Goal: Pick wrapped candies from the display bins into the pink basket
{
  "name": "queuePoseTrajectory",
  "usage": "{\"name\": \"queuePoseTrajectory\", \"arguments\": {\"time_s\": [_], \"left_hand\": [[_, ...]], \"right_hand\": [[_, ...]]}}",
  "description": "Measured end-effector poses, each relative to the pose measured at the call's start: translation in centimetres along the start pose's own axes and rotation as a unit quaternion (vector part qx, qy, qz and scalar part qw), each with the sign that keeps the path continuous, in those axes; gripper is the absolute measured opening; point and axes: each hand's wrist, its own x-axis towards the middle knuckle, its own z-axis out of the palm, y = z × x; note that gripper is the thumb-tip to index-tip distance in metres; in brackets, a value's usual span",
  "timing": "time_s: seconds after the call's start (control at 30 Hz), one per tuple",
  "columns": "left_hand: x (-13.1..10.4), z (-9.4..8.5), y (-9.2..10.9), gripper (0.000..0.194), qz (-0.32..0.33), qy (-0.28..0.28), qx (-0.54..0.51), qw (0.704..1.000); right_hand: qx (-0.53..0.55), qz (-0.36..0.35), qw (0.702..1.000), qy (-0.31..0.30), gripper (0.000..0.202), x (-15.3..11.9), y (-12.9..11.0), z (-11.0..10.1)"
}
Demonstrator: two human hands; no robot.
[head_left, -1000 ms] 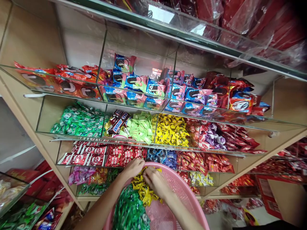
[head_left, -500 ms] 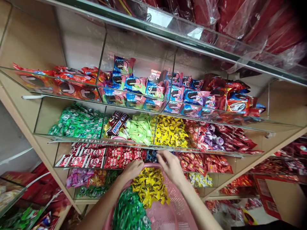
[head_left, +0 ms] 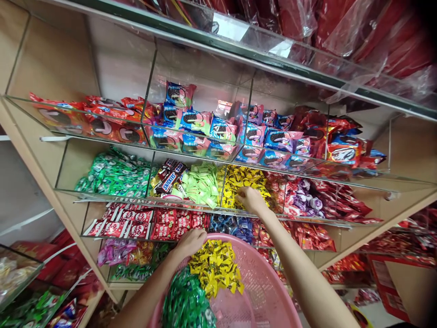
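My left hand (head_left: 192, 241) grips the rim of a pink plastic basket (head_left: 273, 280) at the bottom centre. Yellow-wrapped candies (head_left: 218, 266) and green-wrapped candies (head_left: 187, 300) lie inside it, toward its left side. My right hand (head_left: 251, 199) is over the shelf compartment of yellow candies (head_left: 244, 175), its fingers curled at their front part. Whether a candy is between those fingers is too small to tell. Light green packets (head_left: 201, 182) and Snickers bars (head_left: 170, 175) fill the compartment to the left.
Glass shelves with dividers hold green candies (head_left: 119, 175), blue and pink cookie packs (head_left: 194, 119), purple and red sweets (head_left: 303, 198) and red packets (head_left: 126, 221). A glass shelf edge (head_left: 191, 50) crosses above. Red bags (head_left: 341, 32) hang over the top right.
My right hand has moved up from near the basket's rim to the yellow candies on the shelf. The blue packets below are now uncovered. My left hand stays at the rim.
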Motion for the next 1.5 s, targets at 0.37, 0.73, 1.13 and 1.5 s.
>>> {"name": "queuePoseTrajectory", "arguments": {"time_s": [0.37, 0.73, 1.13, 1.5], "left_hand": [[0.0, 0.3, -0.1, 0.031, -0.012, 0.005, 0.001, 1.0], [0.0, -0.1, 0.4, 0.034, -0.031, -0.016, 0.019, 0.999], [0.0, -0.2, 0.5, 0.034, -0.006, -0.018, 0.068, 0.998], [-0.1, -0.4, 0.5, 0.036, -0.005, -0.017, 0.032, 0.999]], "right_hand": [[0.363, -0.056, 0.924, 0.107, 0.019, -6.5, -3.4, -4.1], [0.431, -0.027, 0.894, -0.12, 0.005, -10.6, -4.0, 6.8], [0.409, -0.045, 0.897, -0.164, 0.008, -11.0, -4.0, 10.6], [0.302, -0.07, 0.949, -0.061, 0.008, -11.1, -4.9, 9.4]]}}
